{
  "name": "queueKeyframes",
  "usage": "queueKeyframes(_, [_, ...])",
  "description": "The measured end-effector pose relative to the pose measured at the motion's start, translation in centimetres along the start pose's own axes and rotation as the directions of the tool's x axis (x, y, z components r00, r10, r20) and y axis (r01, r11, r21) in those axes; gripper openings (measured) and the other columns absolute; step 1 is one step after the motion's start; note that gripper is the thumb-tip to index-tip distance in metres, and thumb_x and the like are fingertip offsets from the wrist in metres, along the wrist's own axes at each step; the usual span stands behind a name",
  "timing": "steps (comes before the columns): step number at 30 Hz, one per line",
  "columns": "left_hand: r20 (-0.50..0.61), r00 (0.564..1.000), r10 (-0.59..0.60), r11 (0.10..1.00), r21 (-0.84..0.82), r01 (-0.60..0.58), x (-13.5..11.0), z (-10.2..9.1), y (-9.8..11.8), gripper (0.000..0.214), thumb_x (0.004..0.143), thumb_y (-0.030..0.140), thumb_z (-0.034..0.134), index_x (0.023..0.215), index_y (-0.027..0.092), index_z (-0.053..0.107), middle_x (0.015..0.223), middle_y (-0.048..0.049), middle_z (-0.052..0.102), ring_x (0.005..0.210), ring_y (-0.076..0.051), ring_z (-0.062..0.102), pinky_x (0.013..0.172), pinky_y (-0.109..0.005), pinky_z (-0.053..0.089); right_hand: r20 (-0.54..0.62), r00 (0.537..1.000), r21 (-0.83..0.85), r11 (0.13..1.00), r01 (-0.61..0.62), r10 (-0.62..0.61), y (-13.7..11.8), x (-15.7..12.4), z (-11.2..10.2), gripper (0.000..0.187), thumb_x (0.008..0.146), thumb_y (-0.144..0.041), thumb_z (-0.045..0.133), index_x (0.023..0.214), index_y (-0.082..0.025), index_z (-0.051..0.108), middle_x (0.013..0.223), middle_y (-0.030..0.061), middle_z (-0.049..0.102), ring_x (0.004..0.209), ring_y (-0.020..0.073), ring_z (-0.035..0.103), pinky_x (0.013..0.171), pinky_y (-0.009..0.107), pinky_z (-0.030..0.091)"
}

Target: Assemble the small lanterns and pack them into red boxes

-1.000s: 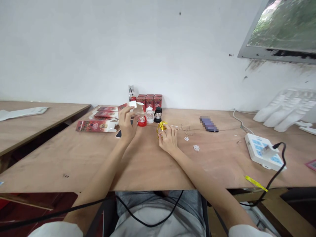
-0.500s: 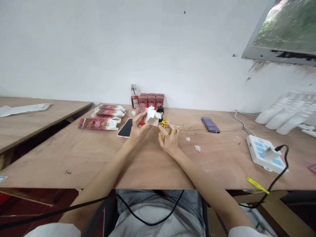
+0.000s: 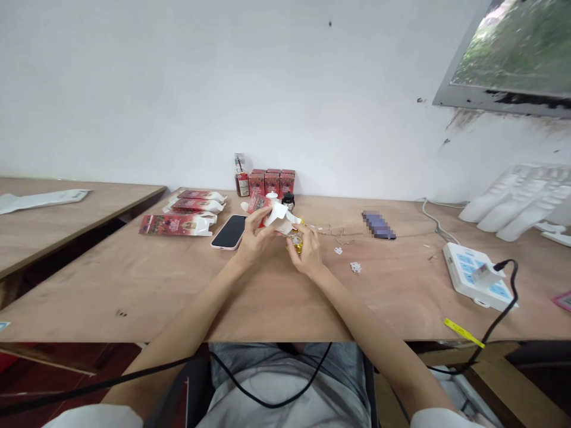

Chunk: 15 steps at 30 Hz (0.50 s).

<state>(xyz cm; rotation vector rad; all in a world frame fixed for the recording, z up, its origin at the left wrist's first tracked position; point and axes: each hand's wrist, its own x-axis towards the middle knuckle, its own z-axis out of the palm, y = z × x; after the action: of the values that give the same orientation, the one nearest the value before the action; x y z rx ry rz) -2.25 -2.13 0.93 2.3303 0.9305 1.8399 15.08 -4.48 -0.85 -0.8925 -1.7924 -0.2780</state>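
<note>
My left hand (image 3: 256, 239) is closed round a small red carton (image 3: 259, 203), tilted so that its white open end and flaps face right. Close beside that end, my right hand (image 3: 308, 251) grips a shiny gold object with a clear round part (image 3: 296, 242). My fingers and the carton flaps cover much of the gold piece, so its kind cannot be made out. Just behind the carton stand a small black item (image 3: 288, 200) and a small white item (image 3: 272, 195).
Flattened red cartons (image 3: 176, 224) lie at the left beside a phone (image 3: 229, 232). Upright red boxes (image 3: 272, 183) and a bottle (image 3: 241, 178) stand by the wall. Right of my hands are white scraps (image 3: 355, 267), another phone (image 3: 379, 224) and a power strip (image 3: 479, 276).
The gold object in my right hand has come closer to the carton's open end, and the flaps now overlap it. The carton has shifted slightly right and down in my left hand.
</note>
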Motion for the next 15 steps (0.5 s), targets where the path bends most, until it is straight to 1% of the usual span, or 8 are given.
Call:
queueKeyframes(3, [0.018,0.998,0.058,0.998,0.035,-0.059,0.27,-0.04,0.17,0.014,0.086,0.036,0.057,0.095,0.025,0.056,0.132,-0.0069,0.045,0.128,-0.023,0.046,0.106,-0.045,0.042,-0.038,0.997,0.105,0.992,-0.068,0.072,-0.02,-0.06,-0.17,0.029,0.091,-0.032,0.042,0.116,-0.018,0.048,0.108,0.0142,0.065,0.104,0.0237,0.061,0.09,0.041,0.048])
queueKeyframes(7, [0.023,0.981,0.191,0.977,0.096,-0.192,0.22,-0.01,0.4,0.011,0.089,0.031,0.052,0.098,0.024,0.051,0.136,-0.0104,0.043,0.131,-0.022,0.043,0.103,-0.043,0.044,-0.06,0.979,0.207,0.962,-0.179,0.195,0.04,-0.09,-0.17,0.024,0.093,-0.034,0.04,0.105,-0.019,0.054,0.1,0.0119,0.068,0.098,0.0202,0.065,0.082,0.033,0.053])
queueKeyframes(9, [0.028,0.973,0.23,0.962,0.147,-0.231,0.12,0.0,0.44,0.012,0.091,0.028,0.05,0.101,0.023,0.049,0.136,-0.0125,0.045,0.131,-0.023,0.044,0.101,-0.043,0.045,-0.062,0.971,0.24,0.948,-0.21,0.231,0.05,-0.02,-0.07,0.023,0.093,-0.036,0.042,0.099,-0.02,0.057,0.095,0.0099,0.07,0.094,0.0193,0.067,0.08,0.032,0.054])
queueKeyframes(12, [-0.002,0.953,0.303,0.935,0.196,-0.297,0.07,0.04,0.47,0.016,0.092,0.025,0.049,0.106,0.021,0.045,0.134,-0.015,0.049,0.127,-0.023,0.048,0.098,-0.045,0.046,-0.1,0.967,0.286,0.938,-0.196,0.233,0.0,0.12,0.12,0.019,0.089,-0.037,0.05,0.091,-0.02,0.059,0.087,0.0063,0.071,0.086,0.0182,0.068,0.077,0.031,0.054])
queueKeyframes(15, [-0.034,0.924,0.381,0.906,0.212,-0.366,0.18,0.08,0.64,0.02,0.091,0.02,0.049,0.111,0.02,0.042,0.131,-0.0159,0.053,0.122,-0.023,0.052,0.095,-0.044,0.048,-0.165,0.96,0.313,0.935,-0.165,0.225,-0.04,0.19,0.32,0.017,0.086,-0.038,0.057,0.084,-0.021,0.06,0.08,0.0039,0.072,0.078,0.0168,0.068,0.074,0.029,0.053])
